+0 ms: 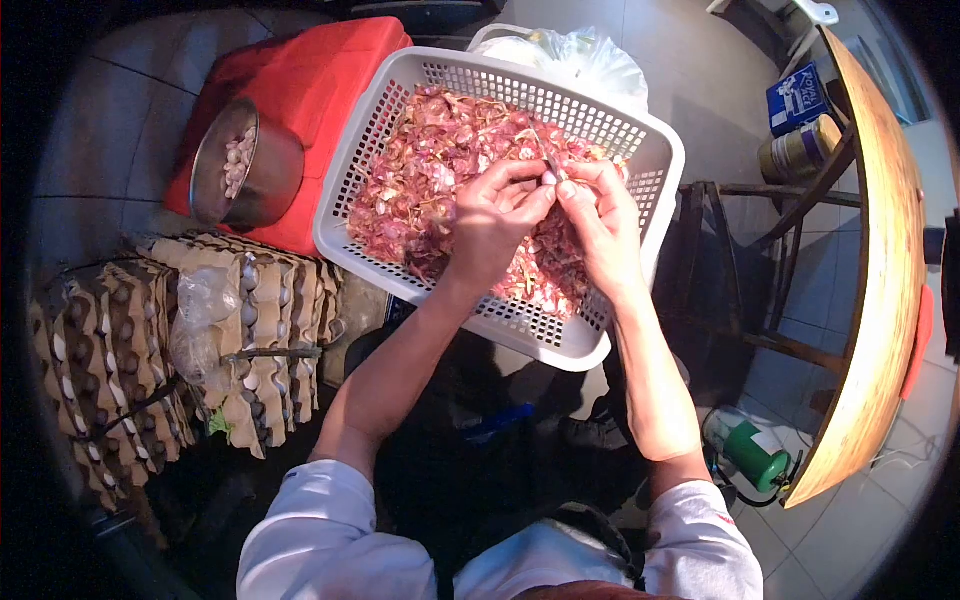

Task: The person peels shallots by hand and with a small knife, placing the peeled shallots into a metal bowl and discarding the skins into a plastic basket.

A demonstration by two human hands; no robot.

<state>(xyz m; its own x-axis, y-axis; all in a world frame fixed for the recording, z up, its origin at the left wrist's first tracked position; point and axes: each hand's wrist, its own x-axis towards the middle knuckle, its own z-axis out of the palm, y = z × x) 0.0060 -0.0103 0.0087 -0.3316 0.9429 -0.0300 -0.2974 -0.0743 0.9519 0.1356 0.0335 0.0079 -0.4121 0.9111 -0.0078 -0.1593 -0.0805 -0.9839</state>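
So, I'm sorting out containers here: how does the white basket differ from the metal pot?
The basket is white, rectangular and full of holes; the pot is round, shiny metal with solid walls. The basket holds reddish skins; the pot holds pale cloves. The basket is much wider than the pot, which sits on a red box. Both are open-topped.

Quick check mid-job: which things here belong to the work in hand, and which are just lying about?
In use: left hand, right hand, the small piece they pinch, white basket, pink peelings, metal pot.
Lying about: egg trays, plastic bag, green canister, wooden table, blue box.
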